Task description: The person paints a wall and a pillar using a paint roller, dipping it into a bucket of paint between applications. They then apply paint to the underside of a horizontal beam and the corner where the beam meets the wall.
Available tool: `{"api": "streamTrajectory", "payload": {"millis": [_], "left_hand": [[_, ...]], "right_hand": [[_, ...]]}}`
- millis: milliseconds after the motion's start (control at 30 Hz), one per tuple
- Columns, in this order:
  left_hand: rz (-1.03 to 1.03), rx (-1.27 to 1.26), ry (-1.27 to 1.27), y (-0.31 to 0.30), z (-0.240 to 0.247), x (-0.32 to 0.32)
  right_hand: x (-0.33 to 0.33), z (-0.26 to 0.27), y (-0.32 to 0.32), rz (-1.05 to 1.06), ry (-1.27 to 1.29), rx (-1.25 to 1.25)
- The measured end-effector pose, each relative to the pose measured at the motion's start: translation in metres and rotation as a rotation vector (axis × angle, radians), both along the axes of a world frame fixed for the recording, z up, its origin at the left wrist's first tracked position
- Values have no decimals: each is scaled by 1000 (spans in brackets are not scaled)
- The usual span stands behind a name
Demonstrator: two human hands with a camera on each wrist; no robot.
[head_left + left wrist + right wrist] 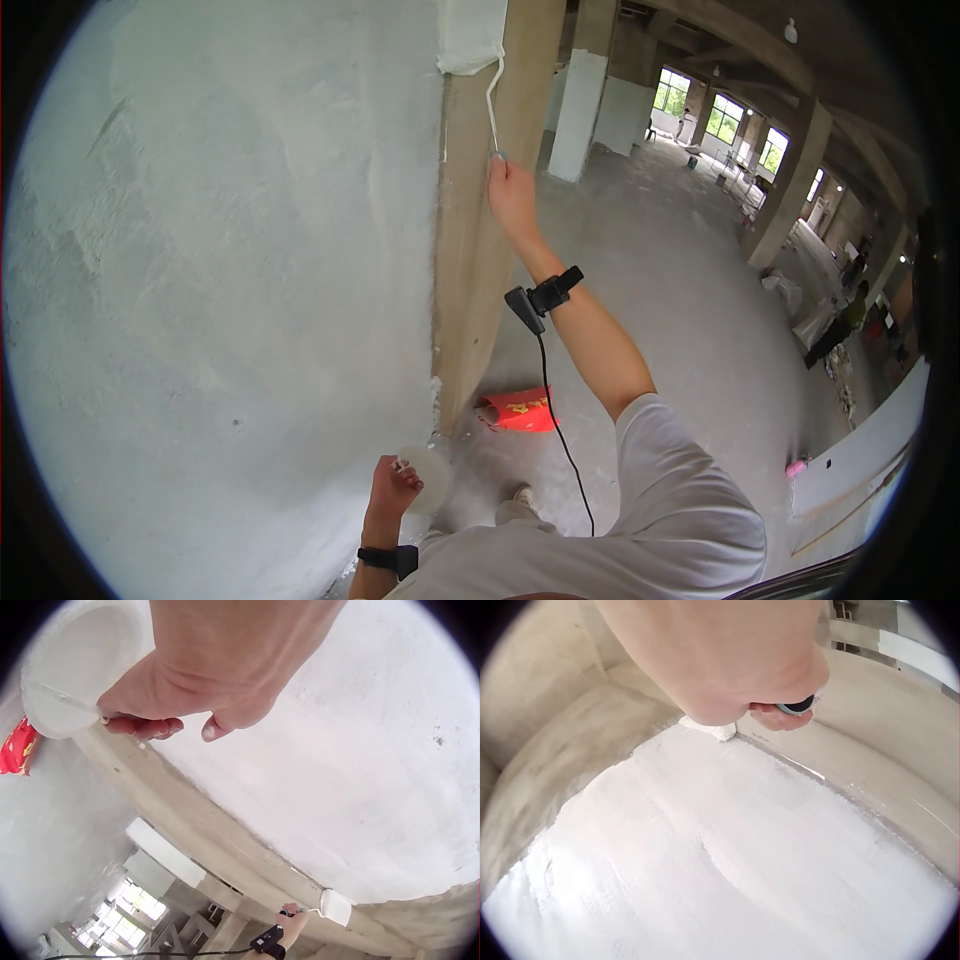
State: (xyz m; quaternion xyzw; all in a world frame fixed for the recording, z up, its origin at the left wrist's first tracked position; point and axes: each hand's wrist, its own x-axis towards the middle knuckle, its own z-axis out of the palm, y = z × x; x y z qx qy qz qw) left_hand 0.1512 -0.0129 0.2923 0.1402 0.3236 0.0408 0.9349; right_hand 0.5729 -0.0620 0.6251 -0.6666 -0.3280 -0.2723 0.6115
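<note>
My right hand (513,198) is raised and grips the handle of a paint roller (336,906). Its bent white frame runs up from the fist to the roller's white sleeve, which lies against the corner of the wall (240,250) beside the bare beige edge. In the right wrist view the sleeve shows partly behind the hand, at the top of the white-coated area. Low down, my left hand (398,484) curls its fingers round the thin bail handle of a white plastic bucket (45,664), close by the wall. The bucket's inside looks whitish.
A red bag (528,410) with yellow print lies on the grey floor at the column's (480,250) foot. Another column (580,110) stands behind. A black cable (555,415) hangs from my right wrist. A person (840,325) is far off to the right.
</note>
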Motion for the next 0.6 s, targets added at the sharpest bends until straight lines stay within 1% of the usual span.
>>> {"api": "streamTrajectory", "payload": {"millis": [133,200,333,433,500,600], "left_hand": [[35,12,8,4,12,-1],[53,19,11,7,19,-2],[53,14,-9,17,11,-3],[62,14,-10,22,8,-2],[56,-2,-10,23,2,-2],[63,5,9,26,-3,2]], "right_hand": [[-11,-4,6,0,27,6],[-15,3,13,22,68,53],[-13,4,18,-15,100,41],[-5,9,17,-32,86,31],[-3,10,14,-106,-19,-8],[5,26,16,-116,-70,-23]]}}
